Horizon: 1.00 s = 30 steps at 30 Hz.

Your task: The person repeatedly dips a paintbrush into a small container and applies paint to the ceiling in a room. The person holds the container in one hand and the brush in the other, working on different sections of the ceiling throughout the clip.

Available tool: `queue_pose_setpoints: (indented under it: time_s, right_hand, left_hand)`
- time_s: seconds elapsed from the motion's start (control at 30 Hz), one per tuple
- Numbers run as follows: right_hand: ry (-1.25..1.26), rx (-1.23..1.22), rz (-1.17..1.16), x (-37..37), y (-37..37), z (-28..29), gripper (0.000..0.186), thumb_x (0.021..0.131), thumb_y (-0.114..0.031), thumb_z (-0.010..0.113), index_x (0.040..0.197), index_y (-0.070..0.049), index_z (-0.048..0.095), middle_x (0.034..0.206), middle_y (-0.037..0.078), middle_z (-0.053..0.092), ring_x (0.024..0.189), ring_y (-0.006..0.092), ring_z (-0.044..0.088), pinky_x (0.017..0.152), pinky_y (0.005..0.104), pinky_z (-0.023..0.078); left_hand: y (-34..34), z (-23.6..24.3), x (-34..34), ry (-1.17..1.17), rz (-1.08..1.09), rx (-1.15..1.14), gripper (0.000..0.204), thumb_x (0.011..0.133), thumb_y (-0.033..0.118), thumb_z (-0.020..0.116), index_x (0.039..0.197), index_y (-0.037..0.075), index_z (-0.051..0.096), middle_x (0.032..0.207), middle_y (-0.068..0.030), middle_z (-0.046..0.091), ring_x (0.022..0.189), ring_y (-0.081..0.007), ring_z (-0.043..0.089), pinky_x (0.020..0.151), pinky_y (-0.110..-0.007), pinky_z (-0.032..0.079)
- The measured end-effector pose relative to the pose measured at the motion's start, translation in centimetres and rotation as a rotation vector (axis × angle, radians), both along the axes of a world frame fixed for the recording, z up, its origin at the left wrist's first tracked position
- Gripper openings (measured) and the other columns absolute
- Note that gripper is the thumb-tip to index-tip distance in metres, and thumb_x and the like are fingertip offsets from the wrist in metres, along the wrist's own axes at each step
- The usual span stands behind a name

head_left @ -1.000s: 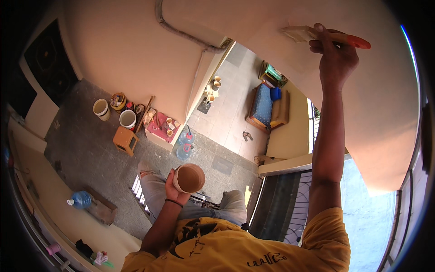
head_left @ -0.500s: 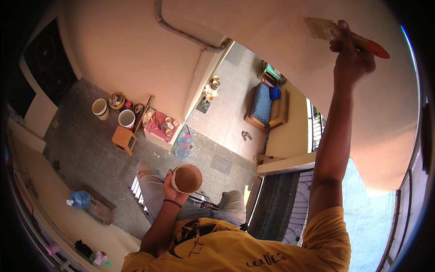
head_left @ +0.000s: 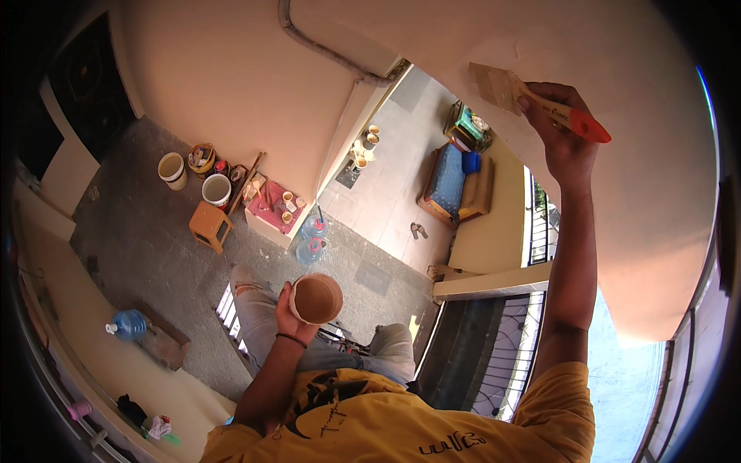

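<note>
My right hand point(head_left: 570, 135), raised at the upper right, grips a wide paintbrush point(head_left: 556, 110) by its pale wooden handle with a red end. The brush's bristles point up and left, close to the peach-coloured wall point(head_left: 633, 201); I cannot tell whether they touch it. My left hand point(head_left: 290, 318) is wrapped round the side of a paint pot point(head_left: 316, 299) in front of my lap. The pot is round, open at the top and coated pinkish-brown inside. My left fingers are partly hidden beneath it.
Far below on the grey floor stand buckets point(head_left: 217, 189), an orange stool point(head_left: 210, 226) and large water bottles point(head_left: 309, 251). A red-topped ledge point(head_left: 270, 208) holds cups and tools. Another water bottle point(head_left: 129, 326) lies at left. A sofa point(head_left: 457, 181) stands beyond, and a pipe point(head_left: 324, 52) runs along the wall.
My right hand has moved left and down with the paintbrush, and its wrist has turned so the handle's side shows. My left hand still holds the pot in nearly the same place.
</note>
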State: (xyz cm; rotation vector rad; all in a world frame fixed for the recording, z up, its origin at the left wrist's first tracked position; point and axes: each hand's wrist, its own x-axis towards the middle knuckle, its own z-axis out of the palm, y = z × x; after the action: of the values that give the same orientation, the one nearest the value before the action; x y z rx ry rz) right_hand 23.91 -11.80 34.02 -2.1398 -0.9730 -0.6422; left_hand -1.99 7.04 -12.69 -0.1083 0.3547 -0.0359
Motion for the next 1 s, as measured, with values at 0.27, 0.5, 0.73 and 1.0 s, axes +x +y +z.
queue_pose_setpoints:
  time_s: [0.27, 0.5, 0.73, 1.0]
  right_hand:
    - [-0.037, -0.062, -0.102, 2.1, 0.3, 0.9, 0.024, 0.090, -0.007, 0.080, 0.109, 0.002, 0.069, 0.101, 0.009, 0.074, 0.095, 0.0149, 0.071, 0.086, 0.0300, 0.058]
    - [-0.186, 0.037, -0.014, -1.8, 1.1, -0.3, 0.021, 0.089, -0.009, 0.081, 0.107, 0.000, 0.073, 0.101, 0.008, 0.076, 0.092, 0.0144, 0.072, 0.081, 0.0291, 0.058]
    - [-0.100, 0.341, -0.117, -2.5, 0.6, -4.6, 0.023, 0.086, -0.009, 0.084, 0.102, 0.003, 0.072, 0.103, 0.012, 0.077, 0.085, 0.0145, 0.073, 0.075, 0.0260, 0.059]
    - [-0.031, 0.406, -0.095, -1.8, 1.9, -5.7, 0.020, 0.084, 0.002, 0.082, 0.093, 0.008, 0.066, 0.083, 0.018, 0.074, 0.061, 0.0161, 0.069, 0.054, 0.0261, 0.056]
  left_hand:
    - [-0.2, -1.2, 0.1, -0.001, 0.004, -0.062, 0.058, 0.101, 0.056, 0.053, 0.135, 0.010, 0.061, 0.138, -0.0139, 0.063, 0.127, -0.0356, 0.061, 0.105, -0.058, 0.051]
    - [0.4, 0.7, -0.1, -0.070, 0.015, -0.079, 0.045, 0.104, 0.045, 0.053, 0.128, 0.008, 0.066, 0.133, -0.0137, 0.067, 0.127, -0.0340, 0.061, 0.112, -0.057, 0.044]
    - [0.2, 0.3, -0.1, -0.086, 0.045, -0.098, 0.045, 0.105, 0.044, 0.053, 0.130, 0.009, 0.064, 0.134, -0.0140, 0.066, 0.128, -0.0339, 0.060, 0.113, -0.058, 0.043]
    - [0.1, 0.3, 0.1, -0.046, 0.025, -0.054, 0.052, 0.102, 0.050, 0.054, 0.131, 0.007, 0.063, 0.135, -0.0149, 0.065, 0.127, -0.0344, 0.061, 0.109, -0.056, 0.048]
